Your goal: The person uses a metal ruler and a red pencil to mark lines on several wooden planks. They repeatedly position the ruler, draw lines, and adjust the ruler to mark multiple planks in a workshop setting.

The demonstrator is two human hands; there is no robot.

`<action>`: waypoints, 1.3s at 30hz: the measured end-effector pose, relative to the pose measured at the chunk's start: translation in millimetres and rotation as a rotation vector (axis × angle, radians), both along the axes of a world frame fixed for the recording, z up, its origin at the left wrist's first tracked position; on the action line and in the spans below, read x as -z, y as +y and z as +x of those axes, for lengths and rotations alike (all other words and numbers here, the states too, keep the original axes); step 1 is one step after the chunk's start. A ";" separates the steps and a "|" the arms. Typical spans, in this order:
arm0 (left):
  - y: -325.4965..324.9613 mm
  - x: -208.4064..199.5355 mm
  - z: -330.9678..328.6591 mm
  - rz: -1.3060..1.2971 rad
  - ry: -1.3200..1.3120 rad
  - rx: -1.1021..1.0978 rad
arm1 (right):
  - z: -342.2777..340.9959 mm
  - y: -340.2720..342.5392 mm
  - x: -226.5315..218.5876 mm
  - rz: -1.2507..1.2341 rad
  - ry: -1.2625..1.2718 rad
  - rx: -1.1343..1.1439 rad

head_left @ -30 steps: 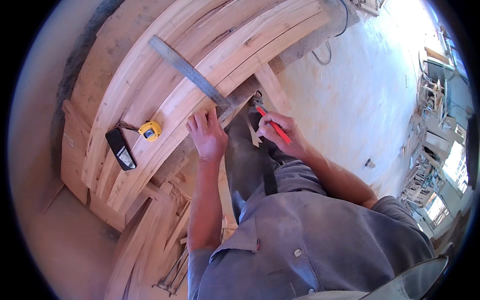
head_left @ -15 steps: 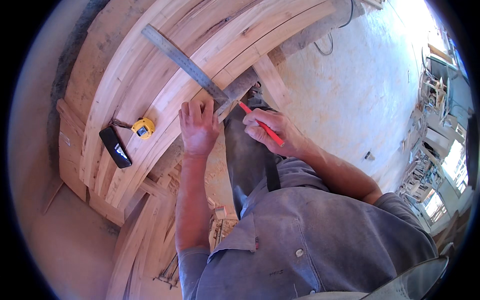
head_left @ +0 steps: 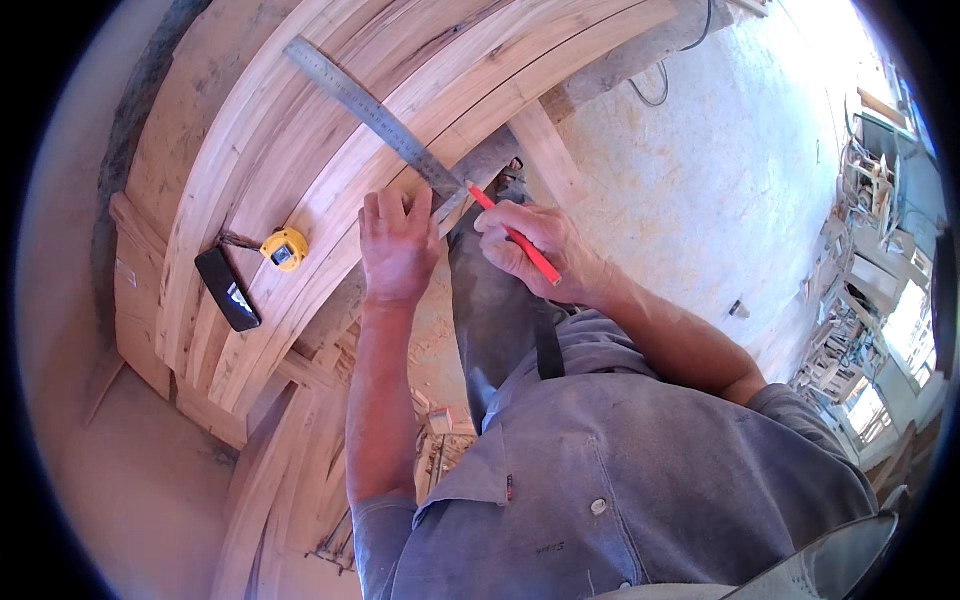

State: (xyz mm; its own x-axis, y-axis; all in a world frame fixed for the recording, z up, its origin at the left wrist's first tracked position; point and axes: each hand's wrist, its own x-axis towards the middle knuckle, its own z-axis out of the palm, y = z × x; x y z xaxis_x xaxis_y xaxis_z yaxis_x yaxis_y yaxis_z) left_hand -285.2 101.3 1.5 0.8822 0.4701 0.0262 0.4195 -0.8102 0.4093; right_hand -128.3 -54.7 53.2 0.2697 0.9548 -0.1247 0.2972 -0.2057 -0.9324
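Observation:
A long metal square (head_left: 375, 115) lies across the curved wooden boards (head_left: 310, 195), its short arm at their near edge. My left hand (head_left: 398, 245) is closed at that edge, fingers curled against the square's short arm; the fingertips' exact contact is partly hidden. My right hand (head_left: 545, 250) grips a red pencil (head_left: 530, 253), its tip close to the corner of the square. To the left on the boards sit a yellow tape measure (head_left: 285, 249) and a black phone (head_left: 227, 290) with a lit screen.
A wooden piece (head_left: 548, 152) juts out beneath the boards on the right. More curved timber (head_left: 262, 490) lies at lower left, near some metal clamps (head_left: 335, 545). A dark cable (head_left: 655, 88) loops on the pale floor (head_left: 715, 190). Cluttered scraps (head_left: 850, 300) line the far right.
My right hand has moved slightly up and left, bringing the pencil tip nearer the square's corner. My left hand has stayed almost in place, and the view has shifted a little.

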 end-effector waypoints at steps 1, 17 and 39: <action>-0.1 0.3 0.0 0.006 0.009 -0.002 | 0.0 1.4 -0.9 0.003 -0.006 -0.001; 1.8 1.3 0.5 -0.042 -0.039 -0.026 | 5.2 3.7 -1.3 -0.003 -0.026 -0.023; 0.7 -5.4 4.3 -0.047 0.043 -0.034 | 4.9 39.1 12.3 0.123 -0.261 0.153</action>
State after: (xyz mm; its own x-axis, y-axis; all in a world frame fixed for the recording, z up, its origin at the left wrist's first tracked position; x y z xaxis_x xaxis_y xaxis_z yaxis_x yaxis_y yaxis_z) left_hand -281.0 102.0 6.9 0.8655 0.4998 -0.0341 0.4646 -0.7753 0.4278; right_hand -123.4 -15.6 40.9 0.4192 0.9042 0.0813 0.5038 -0.1572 -0.8494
